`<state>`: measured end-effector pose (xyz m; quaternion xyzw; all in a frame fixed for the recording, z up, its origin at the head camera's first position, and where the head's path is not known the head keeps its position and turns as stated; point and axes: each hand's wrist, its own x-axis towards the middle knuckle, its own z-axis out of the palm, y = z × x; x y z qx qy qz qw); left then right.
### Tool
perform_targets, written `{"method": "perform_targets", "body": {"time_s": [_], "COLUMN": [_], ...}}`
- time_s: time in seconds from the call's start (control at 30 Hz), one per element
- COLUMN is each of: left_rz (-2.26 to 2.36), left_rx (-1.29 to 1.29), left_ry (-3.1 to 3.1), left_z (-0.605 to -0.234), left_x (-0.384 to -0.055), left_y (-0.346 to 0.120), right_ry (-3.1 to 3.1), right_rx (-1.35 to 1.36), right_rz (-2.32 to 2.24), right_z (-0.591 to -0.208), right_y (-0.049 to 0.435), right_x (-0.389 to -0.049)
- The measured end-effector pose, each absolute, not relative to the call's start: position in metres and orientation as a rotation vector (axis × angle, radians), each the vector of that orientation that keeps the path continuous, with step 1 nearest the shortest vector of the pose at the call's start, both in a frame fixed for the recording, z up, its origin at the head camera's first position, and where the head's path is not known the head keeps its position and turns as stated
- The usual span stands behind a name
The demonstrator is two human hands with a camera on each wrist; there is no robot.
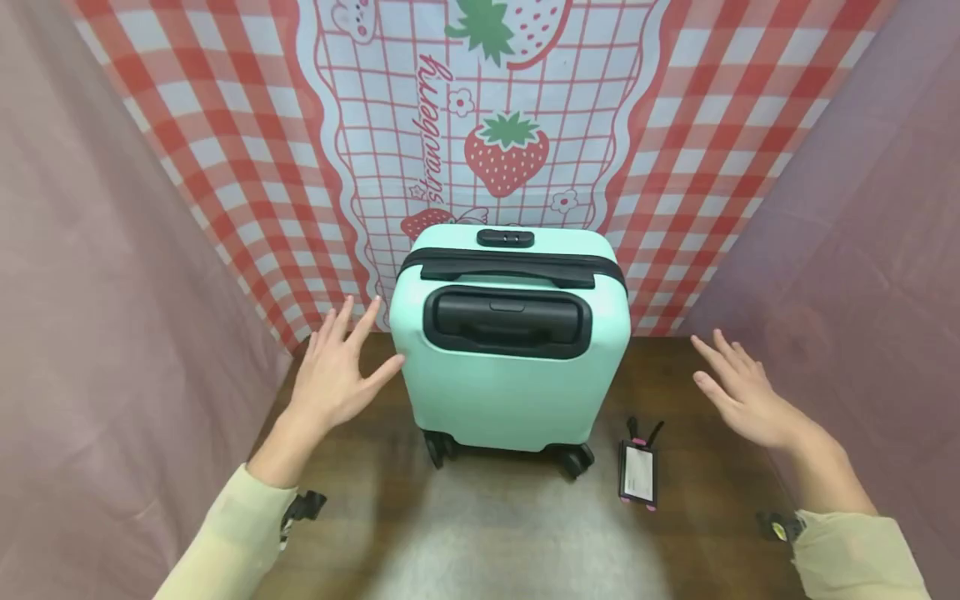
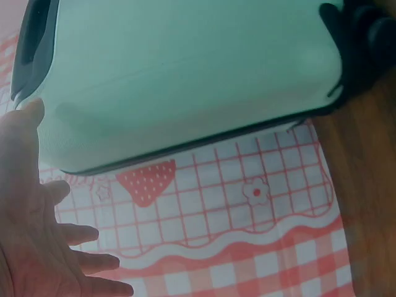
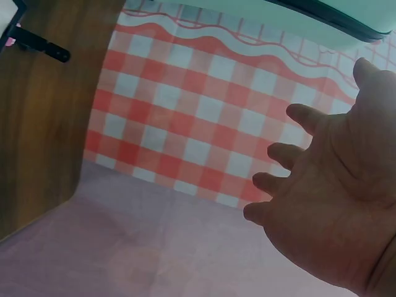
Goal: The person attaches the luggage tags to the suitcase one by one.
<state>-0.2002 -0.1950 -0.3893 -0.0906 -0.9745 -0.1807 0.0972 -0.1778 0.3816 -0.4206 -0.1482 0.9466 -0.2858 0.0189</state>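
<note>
The mint-green suitcase [image 1: 502,396] stands upright on its black wheels [image 1: 573,461] near the middle of the far edge of the wooden floor [image 1: 465,533], in front of the checked strawberry cloth [image 1: 247,150]. My left grip [image 1: 333,371], fingers spread and holding nothing, is at its left side, though I cannot tell whether I touch it. My right grip [image 1: 750,400], likewise with fingers stretched out and nothing in it, is well apart from the suitcase towards the floor's right edge, and the luggage tag [image 1: 638,473] lies near the wheels on the right
</note>
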Motion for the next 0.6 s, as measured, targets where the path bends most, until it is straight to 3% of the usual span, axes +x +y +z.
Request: {"method": "perform_targets", "body": {"time_s": [0.6], "left_rz": [-0.829], "left_rx": [-0.344], "left_ry": [-2.673], "left_z": [-0.363], "left_x": [-0.222], "left_y": [-0.153], "right_ry": [3.086], "right_rx": [-0.283], "right_rz": [-0.904], "right_z": [-0.463], "right_y": [0.403], "right_x": [-0.176]}}
